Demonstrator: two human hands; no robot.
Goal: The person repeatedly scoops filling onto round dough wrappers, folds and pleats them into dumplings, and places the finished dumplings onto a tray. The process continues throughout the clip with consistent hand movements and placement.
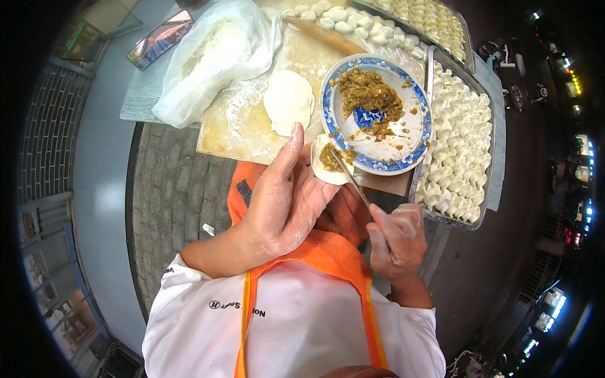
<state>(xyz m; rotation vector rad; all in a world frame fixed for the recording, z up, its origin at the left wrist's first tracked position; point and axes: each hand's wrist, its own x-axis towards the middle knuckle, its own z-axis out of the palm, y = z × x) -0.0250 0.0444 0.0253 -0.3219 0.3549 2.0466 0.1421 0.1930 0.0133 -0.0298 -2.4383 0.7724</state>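
Note:
My left hand [293,203], dusted with flour, is palm up with a round dough wrapper [332,176] lying on its fingers beside the plate. Brown-green filling [331,159] sits on that wrapper. In my right hand [399,238] is a thin metal spreader or stick [350,177], whose tip touches the filling. A blue-and-white plate [390,166] holds more minced filling [371,97]. Left of the plate, a stack of round wrappers [288,101] lies on the floured board [222,137].
Trays of shaped dumplings [456,151] [432,23] stand on the right. A wooden rolling pin [326,35] and dough pieces [368,26] lie at the back. A plastic bag of flour [217,56] and a phone [160,40] are at the back left.

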